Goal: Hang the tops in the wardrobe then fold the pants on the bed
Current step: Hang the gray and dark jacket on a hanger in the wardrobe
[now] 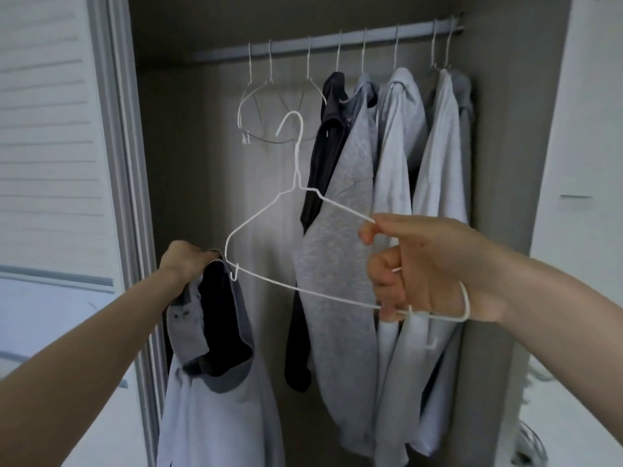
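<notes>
**Hanger and shirt held up at the open wardrobe**

The right hand [421, 267] grips one end of a white wire hanger [269, 210]; the left hand [182, 261] clutches the collar of a pale blue shirt [215, 399], its lower part cut off by the frame. No writing can be read. Beyond, tops [340, 230] and empty hangers [266, 106] hang on the wardrobe rail [323, 42].

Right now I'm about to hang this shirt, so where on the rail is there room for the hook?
The rail is bare at its left end, before the empty hangers. A narrower gap lies between them and the dark top. From there rightward the hanging tops crowd together.
</notes>
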